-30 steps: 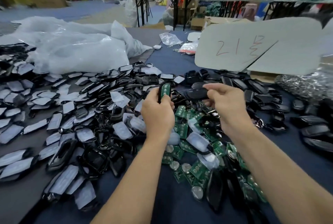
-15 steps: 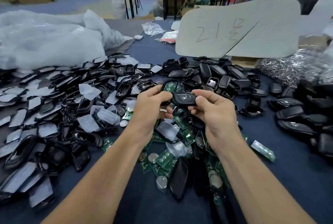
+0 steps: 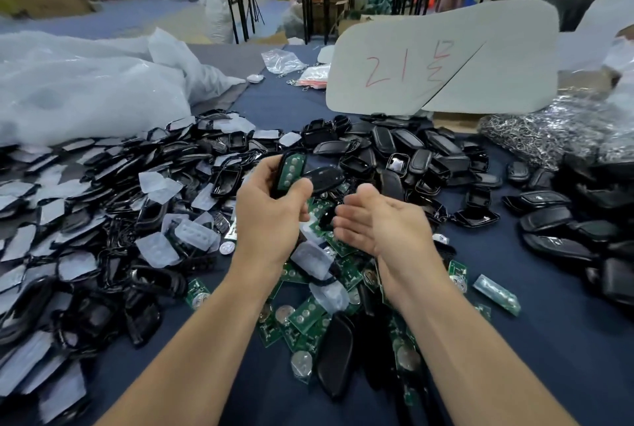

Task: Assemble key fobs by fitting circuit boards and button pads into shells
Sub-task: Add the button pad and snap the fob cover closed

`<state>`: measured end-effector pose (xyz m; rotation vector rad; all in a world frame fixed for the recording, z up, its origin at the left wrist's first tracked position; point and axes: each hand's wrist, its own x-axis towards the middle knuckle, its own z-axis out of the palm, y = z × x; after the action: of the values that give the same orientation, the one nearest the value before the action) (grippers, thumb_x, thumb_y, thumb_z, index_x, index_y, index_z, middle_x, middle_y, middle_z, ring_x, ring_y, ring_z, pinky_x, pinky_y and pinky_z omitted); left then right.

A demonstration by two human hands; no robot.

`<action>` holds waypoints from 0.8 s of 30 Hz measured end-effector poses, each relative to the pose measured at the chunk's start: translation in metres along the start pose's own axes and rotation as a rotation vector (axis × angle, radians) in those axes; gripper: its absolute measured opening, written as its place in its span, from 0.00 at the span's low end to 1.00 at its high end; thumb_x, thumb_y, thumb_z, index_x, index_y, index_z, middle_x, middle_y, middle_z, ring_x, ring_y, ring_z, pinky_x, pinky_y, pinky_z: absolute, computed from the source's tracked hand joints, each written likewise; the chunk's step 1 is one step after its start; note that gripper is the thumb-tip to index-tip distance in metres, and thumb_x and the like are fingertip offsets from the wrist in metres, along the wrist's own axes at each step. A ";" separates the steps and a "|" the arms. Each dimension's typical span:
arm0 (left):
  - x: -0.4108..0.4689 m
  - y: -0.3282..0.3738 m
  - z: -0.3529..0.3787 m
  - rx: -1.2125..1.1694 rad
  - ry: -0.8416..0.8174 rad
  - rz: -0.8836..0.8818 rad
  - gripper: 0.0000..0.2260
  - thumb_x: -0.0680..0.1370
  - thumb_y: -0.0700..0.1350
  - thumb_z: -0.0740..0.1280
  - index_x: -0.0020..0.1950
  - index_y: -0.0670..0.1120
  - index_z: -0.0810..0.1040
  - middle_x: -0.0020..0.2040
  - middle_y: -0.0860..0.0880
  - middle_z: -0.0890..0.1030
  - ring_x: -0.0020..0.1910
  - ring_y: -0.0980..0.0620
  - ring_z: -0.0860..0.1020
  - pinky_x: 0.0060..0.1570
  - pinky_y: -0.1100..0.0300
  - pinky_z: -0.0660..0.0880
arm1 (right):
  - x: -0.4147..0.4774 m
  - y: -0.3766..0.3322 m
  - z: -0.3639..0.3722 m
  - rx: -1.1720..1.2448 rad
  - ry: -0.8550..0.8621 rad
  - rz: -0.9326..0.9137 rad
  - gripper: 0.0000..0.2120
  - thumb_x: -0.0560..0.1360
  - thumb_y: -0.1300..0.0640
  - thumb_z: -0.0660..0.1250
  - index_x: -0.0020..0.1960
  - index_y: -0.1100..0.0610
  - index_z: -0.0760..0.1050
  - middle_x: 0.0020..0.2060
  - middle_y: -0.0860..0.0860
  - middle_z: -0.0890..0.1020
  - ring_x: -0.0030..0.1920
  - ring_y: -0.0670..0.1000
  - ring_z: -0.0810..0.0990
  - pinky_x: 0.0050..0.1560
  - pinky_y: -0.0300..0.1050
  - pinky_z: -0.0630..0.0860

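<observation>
Shell [image 3: 278, 178] ringed by circuit boards [image 3: 305, 314], button pads [image 3: 192, 235].

Head-worn camera, looking forward and down, close above table [image 3: 514, 340]

Left hand [image 3: 271, 216] grips a shell [image 3: 294, 153] with green board [image 3: 291, 173]; right hand [image 3: 380, 223] relaxed.

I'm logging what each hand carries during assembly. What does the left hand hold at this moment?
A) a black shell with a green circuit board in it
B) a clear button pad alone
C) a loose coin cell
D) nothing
A: the left hand grips a black shell whose open face shows a green circuit board seated inside.
</observation>
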<state>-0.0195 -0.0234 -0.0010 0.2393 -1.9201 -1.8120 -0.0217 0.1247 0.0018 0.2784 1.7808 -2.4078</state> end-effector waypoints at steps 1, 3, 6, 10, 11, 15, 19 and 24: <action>-0.003 0.000 0.001 0.094 -0.005 0.074 0.13 0.78 0.37 0.72 0.49 0.57 0.79 0.36 0.57 0.80 0.30 0.56 0.77 0.33 0.58 0.79 | -0.002 0.001 0.004 0.001 -0.031 0.003 0.12 0.82 0.53 0.69 0.47 0.61 0.84 0.42 0.57 0.88 0.44 0.57 0.89 0.41 0.44 0.85; -0.010 0.002 0.003 0.238 -0.055 0.177 0.13 0.78 0.40 0.71 0.51 0.60 0.75 0.40 0.57 0.80 0.34 0.53 0.80 0.38 0.53 0.81 | -0.005 0.001 0.009 0.004 -0.068 -0.010 0.11 0.81 0.54 0.70 0.44 0.60 0.84 0.45 0.60 0.88 0.45 0.57 0.89 0.44 0.47 0.86; -0.019 0.001 0.005 0.339 -0.158 0.254 0.13 0.80 0.42 0.68 0.57 0.59 0.73 0.46 0.61 0.81 0.42 0.57 0.81 0.43 0.54 0.80 | -0.005 -0.001 0.009 0.026 -0.108 -0.012 0.11 0.81 0.57 0.70 0.48 0.64 0.84 0.44 0.62 0.87 0.41 0.56 0.87 0.47 0.49 0.86; -0.025 0.003 0.006 0.448 -0.265 0.349 0.13 0.81 0.41 0.65 0.57 0.59 0.70 0.44 0.59 0.79 0.45 0.57 0.78 0.44 0.56 0.74 | -0.005 -0.001 0.006 0.012 -0.131 -0.006 0.10 0.82 0.56 0.69 0.50 0.62 0.85 0.45 0.57 0.88 0.44 0.54 0.88 0.49 0.47 0.85; -0.027 0.004 0.007 0.458 -0.285 0.364 0.11 0.81 0.43 0.64 0.57 0.59 0.70 0.44 0.58 0.79 0.44 0.56 0.78 0.44 0.54 0.74 | -0.005 -0.001 0.006 0.012 -0.140 -0.004 0.10 0.82 0.56 0.68 0.51 0.61 0.85 0.46 0.57 0.88 0.45 0.54 0.88 0.49 0.47 0.85; -0.030 0.005 0.011 0.455 -0.316 0.404 0.06 0.80 0.50 0.61 0.56 0.56 0.69 0.43 0.57 0.78 0.43 0.54 0.77 0.45 0.48 0.76 | -0.007 -0.004 0.007 0.049 -0.161 -0.010 0.10 0.83 0.59 0.65 0.51 0.59 0.85 0.45 0.53 0.88 0.45 0.51 0.87 0.48 0.46 0.83; -0.029 0.005 0.014 0.396 -0.341 0.418 0.05 0.82 0.51 0.59 0.56 0.56 0.70 0.42 0.56 0.78 0.43 0.53 0.78 0.43 0.47 0.76 | -0.006 -0.006 0.009 0.082 -0.158 -0.019 0.11 0.84 0.62 0.62 0.54 0.57 0.83 0.44 0.52 0.87 0.45 0.51 0.85 0.50 0.48 0.83; -0.025 0.001 0.011 0.373 -0.341 0.341 0.07 0.81 0.47 0.58 0.56 0.55 0.73 0.41 0.54 0.79 0.42 0.54 0.78 0.42 0.51 0.75 | -0.003 -0.010 0.003 0.116 -0.254 0.073 0.10 0.83 0.65 0.63 0.58 0.62 0.83 0.48 0.57 0.87 0.46 0.53 0.86 0.44 0.45 0.84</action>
<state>-0.0026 -0.0025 -0.0061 -0.2818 -2.3577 -1.3283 -0.0215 0.1247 0.0121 0.0446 1.5010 -2.3759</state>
